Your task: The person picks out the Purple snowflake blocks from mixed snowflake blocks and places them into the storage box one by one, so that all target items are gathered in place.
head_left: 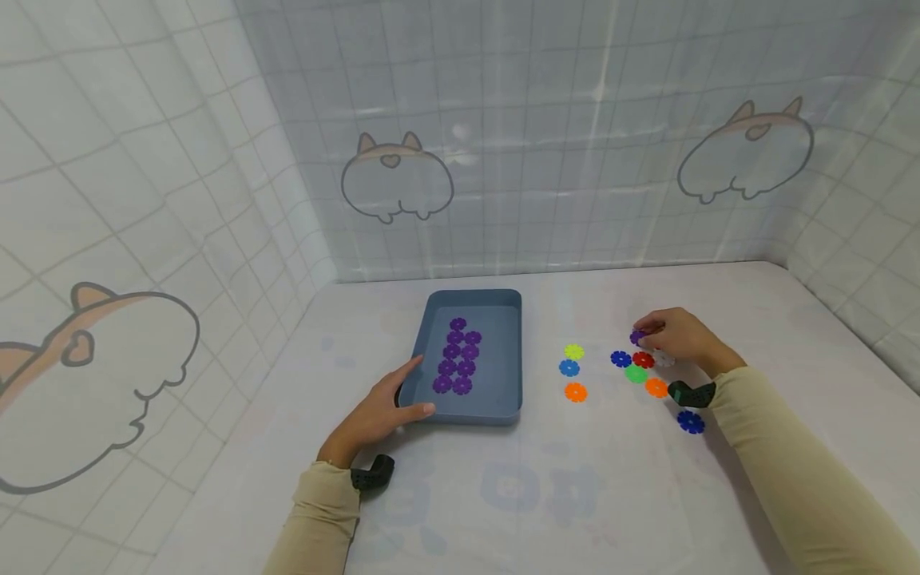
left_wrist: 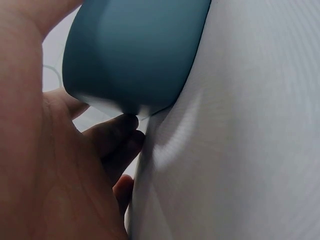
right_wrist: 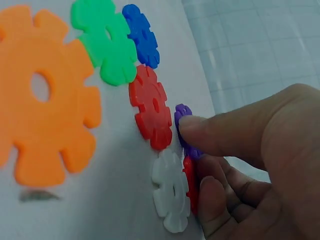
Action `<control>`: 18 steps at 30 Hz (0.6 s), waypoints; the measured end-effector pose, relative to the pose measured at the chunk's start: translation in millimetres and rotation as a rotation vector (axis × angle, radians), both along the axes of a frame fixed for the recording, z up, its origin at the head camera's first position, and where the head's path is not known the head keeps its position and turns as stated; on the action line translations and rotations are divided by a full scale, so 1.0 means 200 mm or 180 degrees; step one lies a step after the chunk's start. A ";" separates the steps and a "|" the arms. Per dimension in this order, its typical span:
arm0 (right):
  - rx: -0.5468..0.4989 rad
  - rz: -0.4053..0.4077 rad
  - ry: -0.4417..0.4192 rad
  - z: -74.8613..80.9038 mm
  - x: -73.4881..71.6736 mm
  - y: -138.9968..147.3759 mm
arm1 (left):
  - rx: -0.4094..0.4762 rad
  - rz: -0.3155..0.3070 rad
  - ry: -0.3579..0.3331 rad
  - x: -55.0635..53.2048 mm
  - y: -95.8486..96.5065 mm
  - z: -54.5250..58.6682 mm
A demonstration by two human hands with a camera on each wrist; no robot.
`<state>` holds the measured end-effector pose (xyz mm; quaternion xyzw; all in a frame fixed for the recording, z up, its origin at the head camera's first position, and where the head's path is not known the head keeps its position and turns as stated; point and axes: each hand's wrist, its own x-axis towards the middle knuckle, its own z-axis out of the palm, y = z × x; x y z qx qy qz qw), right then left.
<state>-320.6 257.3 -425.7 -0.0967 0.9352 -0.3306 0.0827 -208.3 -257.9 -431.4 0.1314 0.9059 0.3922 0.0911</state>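
My left hand (head_left: 377, 415) rests against the near left corner of a blue-grey tray (head_left: 499, 343), thumb along the front and fingers spread along the left side. In the left wrist view, fingers touch the tray's outer wall (left_wrist: 135, 55). Several purple flower-shaped plastic discs (head_left: 470, 351) lie in rows in the tray. To the right, my right hand (head_left: 679, 335) pinches a purple flower disc (right_wrist: 182, 115) between thumb and fingers. Beside it lie a red disc (right_wrist: 151, 107) and a white disc (right_wrist: 171, 192); another red disc (right_wrist: 190, 180) is partly hidden.
Between tray and right hand lie a yellow disc (head_left: 574, 351), a light-blue disc (head_left: 569, 368) and an orange disc (head_left: 576, 392). Nearer the right hand are blue (head_left: 620, 359), green (head_left: 636, 374) and orange discs (head_left: 656, 388). A dark-blue disc (head_left: 691, 422) lies by the right sleeve.
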 end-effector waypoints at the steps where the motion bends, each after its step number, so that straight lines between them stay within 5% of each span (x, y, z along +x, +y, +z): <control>1: 0.0005 0.0000 0.0007 0.00 0.00 0.00 | 0.0003 -0.0001 -0.0002 0.00 0.00 0.00; 18: 0.0057 -0.0053 0.0214 0.08 0.04 -0.05 | 0.0054 -0.0023 0.0005 0.01 0.00 0.01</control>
